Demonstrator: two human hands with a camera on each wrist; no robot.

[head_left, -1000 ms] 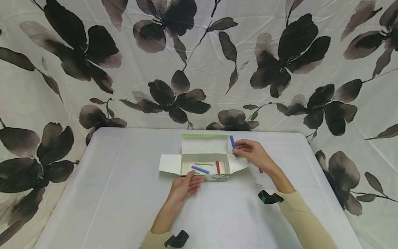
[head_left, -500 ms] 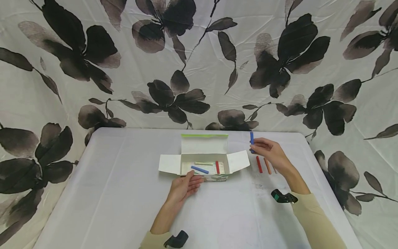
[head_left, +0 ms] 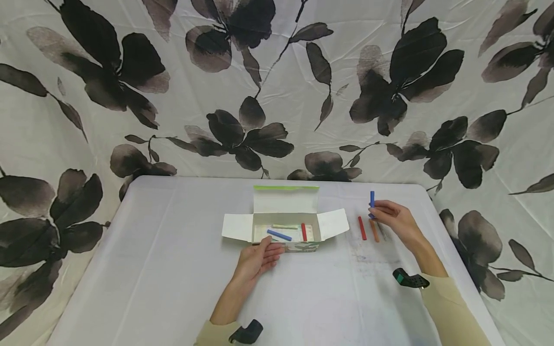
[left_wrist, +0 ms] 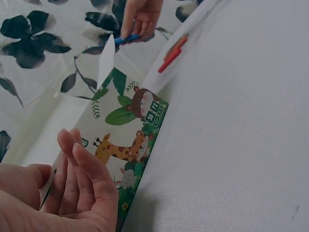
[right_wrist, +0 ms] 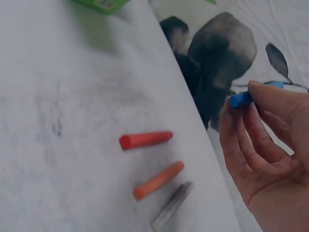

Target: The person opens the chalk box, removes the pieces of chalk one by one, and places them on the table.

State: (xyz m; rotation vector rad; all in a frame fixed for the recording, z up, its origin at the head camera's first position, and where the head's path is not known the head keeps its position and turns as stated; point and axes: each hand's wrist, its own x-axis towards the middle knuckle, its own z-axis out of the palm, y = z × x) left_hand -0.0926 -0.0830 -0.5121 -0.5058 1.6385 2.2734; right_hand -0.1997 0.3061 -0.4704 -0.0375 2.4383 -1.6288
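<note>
My right hand (head_left: 400, 223) pinches a blue crayon (right_wrist: 240, 100) between thumb and fingertips, held upright in the head view. Below it on the table lie a red crayon (right_wrist: 145, 139), an orange crayon (right_wrist: 159, 181) and a grey crayon (right_wrist: 172, 207), side by side. My left hand (head_left: 257, 262) grips the front wall of an open cardboard box (left_wrist: 128, 113), thumb at the rim and fingers against the outside, which is printed with cartoon animals. Inside the box are another blue crayon (head_left: 279, 235), another red crayon (head_left: 304, 232) and a pale green stick (head_left: 284, 226).
The box's lid (head_left: 285, 199) stands raised at the back, and its side flaps (head_left: 237, 227) spread outward. Faint coloured smudges mark the white table (head_left: 173, 288) near the loose crayons. A floral cloth (head_left: 277, 86) hangs behind the table's far edge.
My right hand has carried the blue crayon rightward, from beside the box's right flap to over the loose crayons, which have come into view. The left hand and box have stayed put.
</note>
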